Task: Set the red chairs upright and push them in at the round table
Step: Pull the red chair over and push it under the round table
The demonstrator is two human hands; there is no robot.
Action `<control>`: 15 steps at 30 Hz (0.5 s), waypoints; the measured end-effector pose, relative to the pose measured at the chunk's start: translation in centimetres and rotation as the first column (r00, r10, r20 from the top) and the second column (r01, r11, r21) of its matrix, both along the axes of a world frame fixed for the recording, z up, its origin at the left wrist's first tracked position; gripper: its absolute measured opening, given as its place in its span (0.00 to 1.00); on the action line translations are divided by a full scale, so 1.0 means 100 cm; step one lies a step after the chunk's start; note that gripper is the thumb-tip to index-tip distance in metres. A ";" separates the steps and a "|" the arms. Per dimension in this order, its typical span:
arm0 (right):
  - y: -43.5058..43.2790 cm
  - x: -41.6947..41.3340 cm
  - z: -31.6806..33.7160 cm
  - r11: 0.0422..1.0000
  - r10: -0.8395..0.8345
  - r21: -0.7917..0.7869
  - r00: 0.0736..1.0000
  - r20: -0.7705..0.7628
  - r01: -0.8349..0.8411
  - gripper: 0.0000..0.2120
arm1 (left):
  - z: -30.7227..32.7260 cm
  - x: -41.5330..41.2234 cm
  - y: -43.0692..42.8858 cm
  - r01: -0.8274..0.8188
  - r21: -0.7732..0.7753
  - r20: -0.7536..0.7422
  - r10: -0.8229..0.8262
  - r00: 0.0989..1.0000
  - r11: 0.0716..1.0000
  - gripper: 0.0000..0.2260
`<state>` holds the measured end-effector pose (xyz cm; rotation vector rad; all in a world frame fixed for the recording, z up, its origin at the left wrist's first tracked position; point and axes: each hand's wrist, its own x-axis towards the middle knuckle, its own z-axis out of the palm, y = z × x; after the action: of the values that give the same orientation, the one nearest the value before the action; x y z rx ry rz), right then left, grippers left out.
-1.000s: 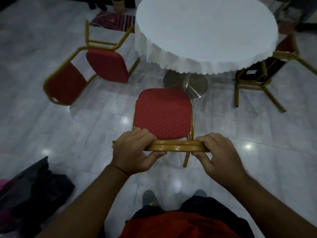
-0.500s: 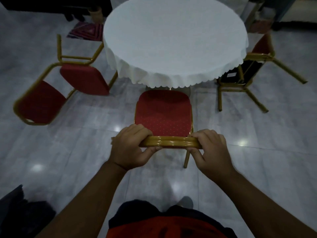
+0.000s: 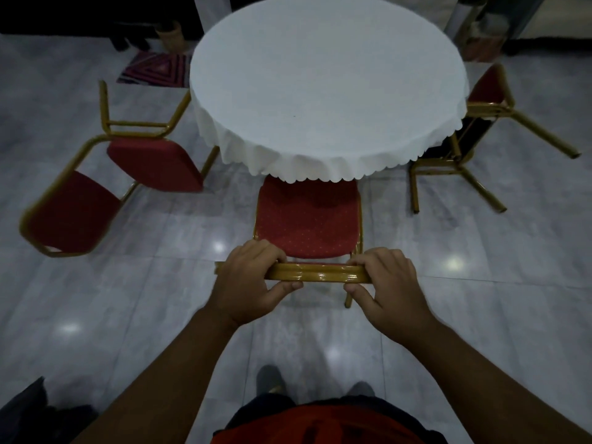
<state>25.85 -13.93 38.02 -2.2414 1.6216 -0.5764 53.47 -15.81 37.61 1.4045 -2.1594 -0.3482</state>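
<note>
Red-cushioned upright chair (image 3: 307, 224) at frame centre, now w/ its seat front tucked under the white cloth of the round table (image 3: 326, 81); 1 s ago it stood clear of the edge. Left hand (image 3: 246, 288) & right hand (image 3: 389, 291) both stay clamped on its gold top rail. Two more chairs lie tipped over: left chair (image 3: 109, 184) and right chair (image 3: 474, 136), unmoved.

Upright chair (image 3: 307, 225) before table (image 3: 326, 81) — toppled chairs (image 3: 105, 174) apparently either side
</note>
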 end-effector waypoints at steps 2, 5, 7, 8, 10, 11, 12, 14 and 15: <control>-0.007 0.005 0.004 0.999 -0.038 0.022 0.998 0.053 0.037 0.21 | 0.005 0.000 -0.005 -0.023 0.020 -0.006 0.024 1.000 1.000 0.23; -0.015 0.019 0.009 0.987 -0.158 0.001 0.986 0.060 0.158 0.18 | 0.009 -0.006 -0.010 -0.089 0.034 -0.053 0.091 0.994 0.995 0.21; -0.016 0.027 0.007 0.979 -0.204 -0.022 0.979 0.027 0.205 0.16 | 0.007 -0.009 -0.011 -0.141 0.015 -0.061 0.142 0.988 0.990 0.17; -0.015 0.030 0.005 0.977 -0.212 -0.030 0.977 0.013 0.213 0.15 | 0.005 -0.009 -0.010 -0.164 0.007 -0.057 0.164 0.985 0.986 0.15; -0.013 0.033 0.001 0.976 -0.215 -0.046 0.977 -0.008 0.214 0.15 | 0.000 -0.007 -0.008 -0.197 -0.001 -0.040 0.197 0.980 0.980 0.15; -0.013 0.035 0.000 0.975 -0.217 -0.051 0.976 -0.013 0.216 0.15 | -0.001 -0.005 -0.007 -0.201 -0.006 -0.030 0.201 0.979 0.980 0.15; -0.014 0.036 0.000 0.974 -0.221 -0.051 0.975 -0.015 0.220 0.15 | -0.002 -0.003 -0.008 -0.199 -0.011 -0.018 0.198 0.980 0.980 0.15; -0.017 0.037 -0.001 0.973 -0.225 -0.048 0.974 -0.017 0.224 0.16 | -0.001 0.000 -0.011 -0.179 -0.016 0.005 0.179 0.984 0.984 0.15; -0.017 0.037 -0.001 0.974 -0.223 -0.051 0.975 -0.019 0.222 0.16 | 0.000 0.001 -0.013 -0.172 -0.014 0.014 0.172 0.985 0.985 0.15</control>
<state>29.57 -15.68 37.97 -2.1213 1.9066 -0.6530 53.53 -17.11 37.59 1.5770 -2.0299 -0.2590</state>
